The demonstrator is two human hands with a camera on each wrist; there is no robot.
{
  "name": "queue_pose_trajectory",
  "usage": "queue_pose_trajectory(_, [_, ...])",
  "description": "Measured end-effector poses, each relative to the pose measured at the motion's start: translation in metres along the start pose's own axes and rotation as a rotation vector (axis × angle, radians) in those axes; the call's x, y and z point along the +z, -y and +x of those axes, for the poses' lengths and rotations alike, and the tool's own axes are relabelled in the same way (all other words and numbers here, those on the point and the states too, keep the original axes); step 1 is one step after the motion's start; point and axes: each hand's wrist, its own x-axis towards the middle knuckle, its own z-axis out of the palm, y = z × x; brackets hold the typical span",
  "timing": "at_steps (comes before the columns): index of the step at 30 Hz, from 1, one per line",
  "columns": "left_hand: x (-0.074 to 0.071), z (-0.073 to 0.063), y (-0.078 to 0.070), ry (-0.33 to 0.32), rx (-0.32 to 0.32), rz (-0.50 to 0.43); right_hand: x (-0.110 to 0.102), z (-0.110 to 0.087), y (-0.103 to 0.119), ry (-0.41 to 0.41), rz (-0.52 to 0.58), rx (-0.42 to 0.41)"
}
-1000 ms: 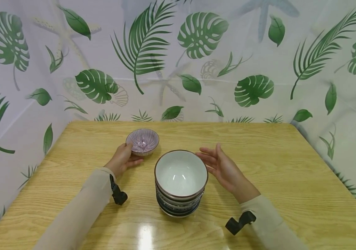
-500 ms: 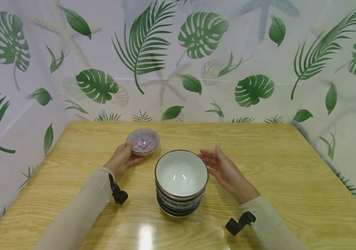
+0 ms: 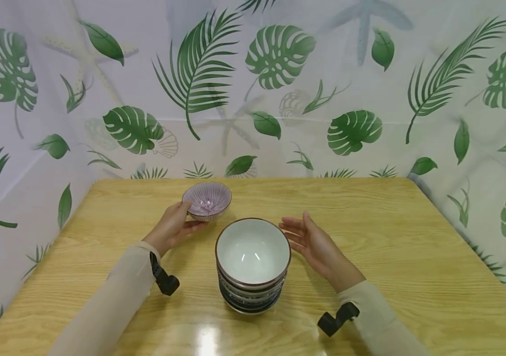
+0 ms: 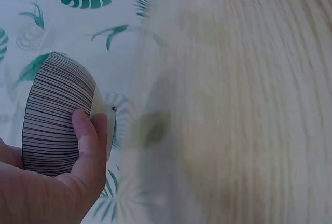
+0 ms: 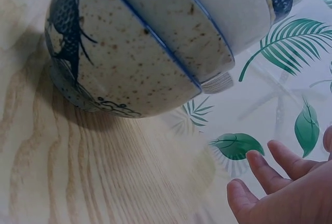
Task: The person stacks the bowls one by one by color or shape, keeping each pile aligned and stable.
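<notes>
In the head view my left hand (image 3: 173,228) holds a small purple-striped bowl (image 3: 208,199) by its left side, thumb over the rim and fingers below. The left wrist view shows the bowl's lined outer wall (image 4: 54,115) tilted above the table, fingers near its foot. A stack of larger bowls (image 3: 253,291) stands mid-table, its top one white inside with a brown rim. Beside the stack's right side is my right hand (image 3: 317,247), fingers extended and apart. The right wrist view shows the stack's speckled lowest bowl (image 5: 129,47), with a blue fish design, clear of the fingertips.
The wooden table (image 3: 391,237) reaches back to a white cloth (image 3: 306,143) printed with green leaves, which also hangs along both sides. A black wrist camera (image 3: 166,282) is strapped at the left sleeve, another camera (image 3: 337,320) at the right.
My left hand has raised the small bowl slightly and shifted it a little to the right. The head view has tipped slightly upward. My right hand stays beside the stack.
</notes>
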Motion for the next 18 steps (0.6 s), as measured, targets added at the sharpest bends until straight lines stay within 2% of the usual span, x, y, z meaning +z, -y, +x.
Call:
queue_pose_trajectory(8, [0.027,-0.013,-0.015,0.087,0.026,0.049,0.001,0.003,-0.001,0.023,0.001,0.027])
queue_pose_trajectory(13, [0.042,-0.019,-0.018,0.091,0.04,0.033,0.004,0.004,-0.002,0.035,0.017,0.044])
queue_pose_trajectory(18, [0.054,-0.024,-0.017,0.089,0.064,0.042,0.009,0.005,0.0,0.034,0.1,0.052])
